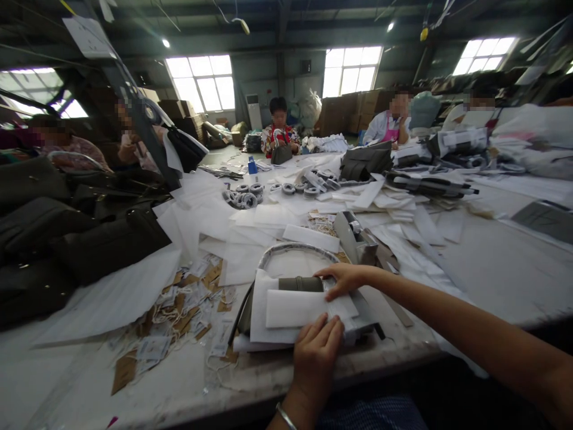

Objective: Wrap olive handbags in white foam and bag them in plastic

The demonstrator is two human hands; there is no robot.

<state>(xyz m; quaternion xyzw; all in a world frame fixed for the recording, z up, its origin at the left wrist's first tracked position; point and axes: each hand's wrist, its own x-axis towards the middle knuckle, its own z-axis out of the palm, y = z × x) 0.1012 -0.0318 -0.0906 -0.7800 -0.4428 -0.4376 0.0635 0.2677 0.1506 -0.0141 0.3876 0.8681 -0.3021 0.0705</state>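
Observation:
A dark olive handbag lies flat at the table's near edge, its wrapped handle arching away from me. White paper sheets cover most of the bag. My left hand rests on the near edge of the paper, fingers bent and pressed down on it. My right hand reaches across from the right and lies flat on the paper beside the bag's rolled olive top, fingers stretched out.
Loose cardboard tags with strings litter the table left of the bag. Dark bags are piled at the left. White sheets and tape rolls cover the middle. A grey box stands behind. Several seated people work at the far end.

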